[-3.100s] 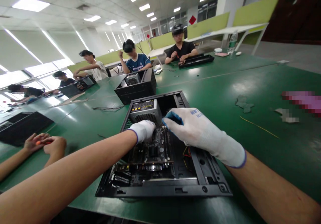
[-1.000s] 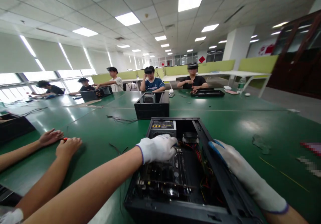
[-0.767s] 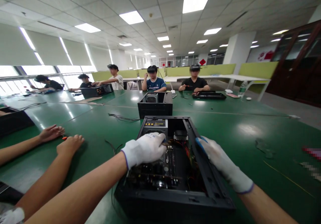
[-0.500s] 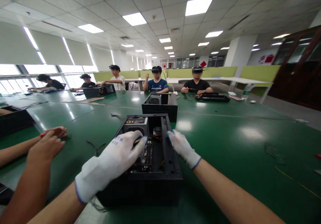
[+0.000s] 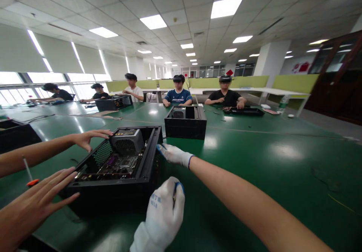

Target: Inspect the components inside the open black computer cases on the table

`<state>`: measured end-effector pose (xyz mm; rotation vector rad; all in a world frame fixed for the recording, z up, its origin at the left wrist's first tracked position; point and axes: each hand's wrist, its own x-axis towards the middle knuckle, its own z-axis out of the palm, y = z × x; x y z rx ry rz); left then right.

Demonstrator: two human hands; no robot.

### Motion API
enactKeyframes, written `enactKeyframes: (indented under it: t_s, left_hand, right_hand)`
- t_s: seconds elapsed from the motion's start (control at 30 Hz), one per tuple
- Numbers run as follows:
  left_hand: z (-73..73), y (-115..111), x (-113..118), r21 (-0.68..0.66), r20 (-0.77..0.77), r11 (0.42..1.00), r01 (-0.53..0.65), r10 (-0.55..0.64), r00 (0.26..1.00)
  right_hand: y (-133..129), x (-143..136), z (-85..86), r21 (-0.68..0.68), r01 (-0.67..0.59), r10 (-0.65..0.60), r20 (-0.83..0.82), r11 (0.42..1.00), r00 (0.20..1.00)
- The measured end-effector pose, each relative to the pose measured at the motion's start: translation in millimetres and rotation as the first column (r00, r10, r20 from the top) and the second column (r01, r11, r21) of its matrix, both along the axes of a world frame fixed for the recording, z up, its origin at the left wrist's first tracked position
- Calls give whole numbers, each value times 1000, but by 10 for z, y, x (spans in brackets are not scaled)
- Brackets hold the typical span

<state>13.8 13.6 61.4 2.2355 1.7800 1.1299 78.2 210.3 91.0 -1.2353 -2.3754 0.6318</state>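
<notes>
A black computer case (image 5: pixel 113 191) lies open on the green table, left of centre, with a power supply (image 5: pixel 128 141) and a circuit board (image 5: pixel 121 164) showing inside. My right hand (image 5: pixel 173 155), in a white glove, has its fingertips at the right outer side of the case, fingers fairly straight. Below and right of the case, my left hand (image 5: pixel 166 210) is closed, gloved too, around something small that is mostly hidden. It does not touch the case. Two bare hands of a person at the left rest on the case's left edge and near corner.
A second open case (image 5: pixel 185 127) stands behind on the green table (image 5: pixel 254 161). A screwdriver with an orange part (image 5: pixel 32 183) is by the neighbour's hand. Several people sit across the table. Another case is at the far left.
The case has shifted left and turned. My left hand has left its interior and moved right and down; my right hand went left with the case. The neighbour's hands have come onto it.
</notes>
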Motion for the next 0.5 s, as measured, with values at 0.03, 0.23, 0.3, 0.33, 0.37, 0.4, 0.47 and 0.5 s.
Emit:
enactKeyframes:
  t_s: [0.03, 0.23, 0.3, 0.33, 0.37, 0.4, 0.47, 0.5]
  left_hand:
    - [-115, 62, 16, -39, -34, 999, 6, -7, 999]
    - [-560, 420, 116, -195, -109, 981, 7, -28, 994]
    - [-642, 477, 124, -198, -83, 980, -9, -8, 996]
    - [-679, 491, 124, -191, -80, 982, -5, -10, 997]
    - [-716, 498, 122, -175, -83, 985, 2, -17, 996]
    - [-751, 501, 121, -147, -91, 989, 7, -21, 996]
    - [-819, 503, 125, -53, -114, 999, 1, -7, 993]
    - [-852, 506, 132, 0, -123, 1000, -5, 5, 992]
  right_hand:
    - [62, 139, -28, 15, 18, -19, 48, 1000, 999]
    - [607, 861, 34, 204, 271, -320, 266, 941, 909]
    - [819, 1019, 120, 284, 328, -407, 293, 901, 865]
    - [925, 1082, 164, 318, 340, -435, 305, 885, 847]
    - [1030, 1131, 205, 346, 344, -454, 319, 873, 832]
    - [1134, 1166, 240, 367, 341, -466, 336, 865, 819]
    - [1334, 1193, 288, 392, 330, -477, 375, 859, 795]
    - [1427, 1185, 299, 399, 321, -477, 395, 859, 785]
